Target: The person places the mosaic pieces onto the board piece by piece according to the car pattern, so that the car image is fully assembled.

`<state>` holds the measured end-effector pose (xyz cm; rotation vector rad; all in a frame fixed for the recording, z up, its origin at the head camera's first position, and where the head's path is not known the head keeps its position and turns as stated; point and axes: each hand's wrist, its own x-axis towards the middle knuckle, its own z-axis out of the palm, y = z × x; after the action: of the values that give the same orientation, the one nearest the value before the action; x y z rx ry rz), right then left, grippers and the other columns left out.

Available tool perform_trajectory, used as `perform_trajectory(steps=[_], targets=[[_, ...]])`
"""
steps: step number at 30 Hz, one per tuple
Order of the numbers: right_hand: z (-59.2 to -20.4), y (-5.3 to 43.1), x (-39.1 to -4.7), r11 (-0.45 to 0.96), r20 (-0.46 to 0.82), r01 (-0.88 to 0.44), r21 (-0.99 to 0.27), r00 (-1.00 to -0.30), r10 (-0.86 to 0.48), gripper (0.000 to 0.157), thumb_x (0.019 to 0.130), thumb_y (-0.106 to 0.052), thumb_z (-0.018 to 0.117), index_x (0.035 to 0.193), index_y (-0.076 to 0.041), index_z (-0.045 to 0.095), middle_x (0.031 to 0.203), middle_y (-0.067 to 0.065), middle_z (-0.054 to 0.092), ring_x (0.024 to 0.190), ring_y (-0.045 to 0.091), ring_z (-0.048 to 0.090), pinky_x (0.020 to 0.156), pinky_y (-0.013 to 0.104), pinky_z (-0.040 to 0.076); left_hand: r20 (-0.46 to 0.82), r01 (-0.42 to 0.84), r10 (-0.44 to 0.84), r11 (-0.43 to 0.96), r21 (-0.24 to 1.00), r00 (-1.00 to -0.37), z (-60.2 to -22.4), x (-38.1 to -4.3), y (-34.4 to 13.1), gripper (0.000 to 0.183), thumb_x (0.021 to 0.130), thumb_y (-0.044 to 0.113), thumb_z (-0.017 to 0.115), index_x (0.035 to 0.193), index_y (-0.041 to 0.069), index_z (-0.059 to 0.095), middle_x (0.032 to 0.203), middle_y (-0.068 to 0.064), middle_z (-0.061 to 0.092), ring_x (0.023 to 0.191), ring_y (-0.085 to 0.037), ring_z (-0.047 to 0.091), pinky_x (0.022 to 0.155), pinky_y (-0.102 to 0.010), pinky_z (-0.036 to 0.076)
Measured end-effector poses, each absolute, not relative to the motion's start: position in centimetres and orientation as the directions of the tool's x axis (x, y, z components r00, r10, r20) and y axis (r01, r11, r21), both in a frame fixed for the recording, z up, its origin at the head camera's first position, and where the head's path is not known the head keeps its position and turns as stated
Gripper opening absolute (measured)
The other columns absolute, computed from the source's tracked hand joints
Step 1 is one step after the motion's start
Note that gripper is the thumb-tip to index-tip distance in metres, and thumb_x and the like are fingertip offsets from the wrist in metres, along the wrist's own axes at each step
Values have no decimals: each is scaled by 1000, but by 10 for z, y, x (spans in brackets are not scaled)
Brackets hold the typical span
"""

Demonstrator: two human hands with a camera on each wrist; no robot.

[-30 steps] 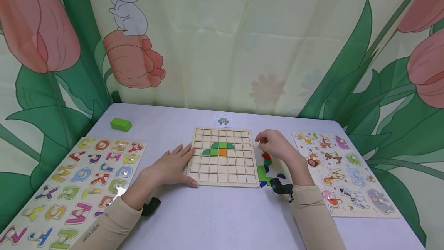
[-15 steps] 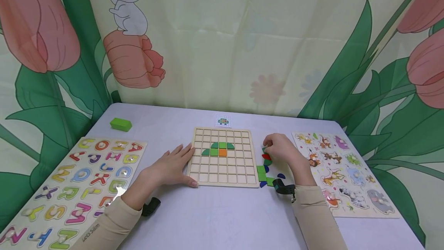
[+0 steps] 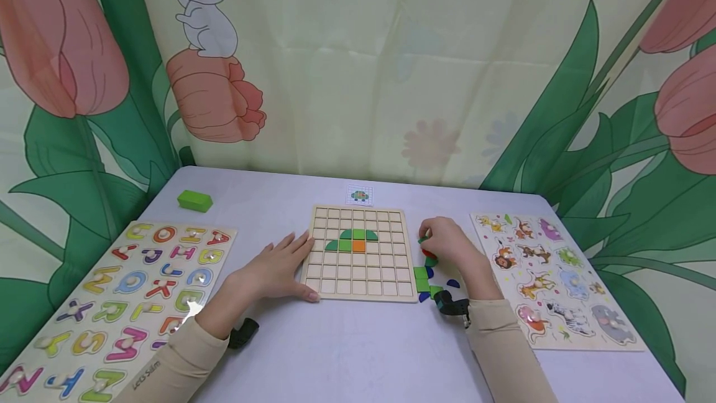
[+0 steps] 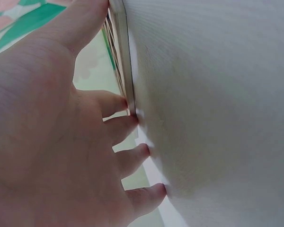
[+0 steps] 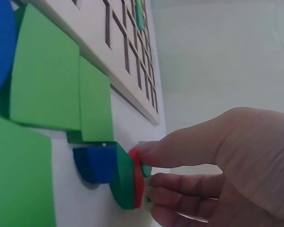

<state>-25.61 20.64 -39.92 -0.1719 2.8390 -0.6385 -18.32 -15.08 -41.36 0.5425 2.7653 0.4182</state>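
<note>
A wooden grid board (image 3: pixel 358 272) lies mid-table, bearing dark green quarter-round blocks, light green squares and one orange square (image 3: pixel 359 245). My left hand (image 3: pixel 274 266) rests spread along its left edge; in the left wrist view the fingertips (image 4: pixel 128 106) are right at the board's side. Beyond the right edge, my right hand (image 3: pixel 450 241) pinches a small dark green block (image 5: pixel 146 170) between thumb and curled fingers, most of it hidden. Close by the thumb are a red block (image 5: pixel 138 184), another dark green block (image 5: pixel 125 177) and a blue block (image 5: pixel 97 163).
Light green squares (image 3: pixel 421 280) and several blue half-round blocks (image 3: pixel 453 283) lie right of the board. A small pattern card (image 3: pixel 359 194) lies behind it. An alphabet puzzle (image 3: pixel 134 291) is at left, an animal puzzle (image 3: pixel 559 285) at right, a green box (image 3: pixel 195 200) at back left.
The right hand came back from the board's edge to the coloured blocks, then shifted slightly left with the dark green block at its fingertips. The left hand has stayed put.
</note>
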Motion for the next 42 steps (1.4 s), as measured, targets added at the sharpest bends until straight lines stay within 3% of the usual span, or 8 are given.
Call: perform_trajectory(steps=[11,21,35,42], targets=[[-405,200,-258,903,-161,-97,-418,-971,-179,25,81,4,61,102,-7,70,103,15,64,85,26,57,62,28,47,-223,320,404,886,335,-887,-414,-183,-151,118,71,70,74,159,11,22,168,-7,15,155,-37,13,118,-67,20],[-405,198,-257,900,-145,-96,-426,-974,-172,21,78,0,67,97,-8,69,97,13,62,81,25,55,59,28,44,-229,318,404,888,333,-886,-414,-183,-151,119,71,71,74,159,11,22,168,-7,15,155,-36,12,118,-67,19],[-404,197,-256,884,-118,-134,-448,-971,-208,24,76,0,64,97,-10,68,99,13,59,83,25,52,58,28,43,-226,319,404,887,335,-886,-416,-184,-152,119,70,72,74,159,12,22,168,-6,15,155,-36,12,119,-67,19],[-399,187,-252,876,-80,-199,-439,-962,-259,23,76,0,62,95,-11,69,95,11,60,83,24,50,64,30,42,-223,322,405,887,331,-887,-416,-184,-151,119,71,71,74,159,11,22,168,-7,15,155,-36,13,118,-67,19]])
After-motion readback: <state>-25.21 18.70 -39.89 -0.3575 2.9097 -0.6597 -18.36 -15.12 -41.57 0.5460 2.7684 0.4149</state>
